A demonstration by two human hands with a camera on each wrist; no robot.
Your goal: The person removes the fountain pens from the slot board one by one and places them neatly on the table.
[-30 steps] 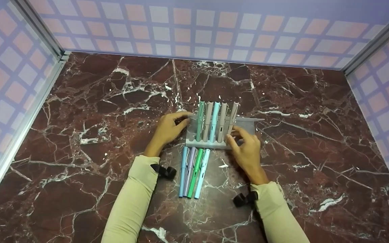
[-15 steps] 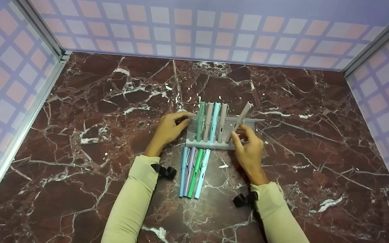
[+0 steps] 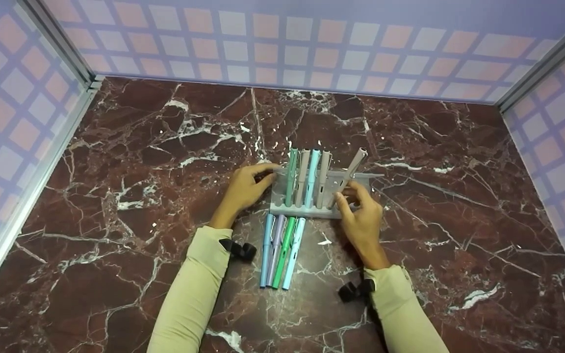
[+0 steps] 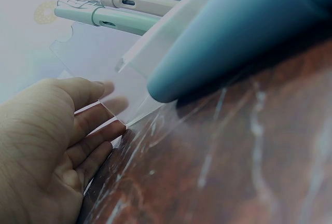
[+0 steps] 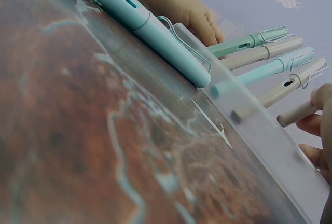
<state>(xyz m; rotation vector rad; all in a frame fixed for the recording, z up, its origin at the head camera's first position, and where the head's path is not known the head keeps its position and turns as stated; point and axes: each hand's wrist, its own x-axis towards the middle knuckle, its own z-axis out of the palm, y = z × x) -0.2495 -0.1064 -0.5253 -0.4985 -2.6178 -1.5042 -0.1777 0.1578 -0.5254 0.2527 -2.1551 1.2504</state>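
Note:
A clear pen stand [image 3: 356,186] holds a dark green pen [image 3: 290,181], two taupe pens and a light blue pen [image 3: 313,174] in a leaning row. My left hand [image 3: 245,187] grips the stand's left edge; in the left wrist view its fingertips [image 4: 118,105] lie at the clear panel. With thumb and fingers, my right hand [image 3: 362,215] pinches another taupe pen [image 3: 353,169] at the right part of the stand, its top tilted right. The right wrist view shows this pen's lower end [image 5: 295,113] just above the stand's front ledge [image 5: 254,115].
In front of the stand lie a blue pen [image 3: 266,250], a purple pen [image 3: 276,245], a green pen [image 3: 284,252] and a pale blue pen [image 3: 294,252], side by side on the marbled table [image 3: 165,294]. Checked panels [image 3: 282,44] enclose the back and sides.
My right hand has shifted slightly right, and the taupe pen in it has swung away from the row, its top now leaning right. The left hand and the stand keep their places.

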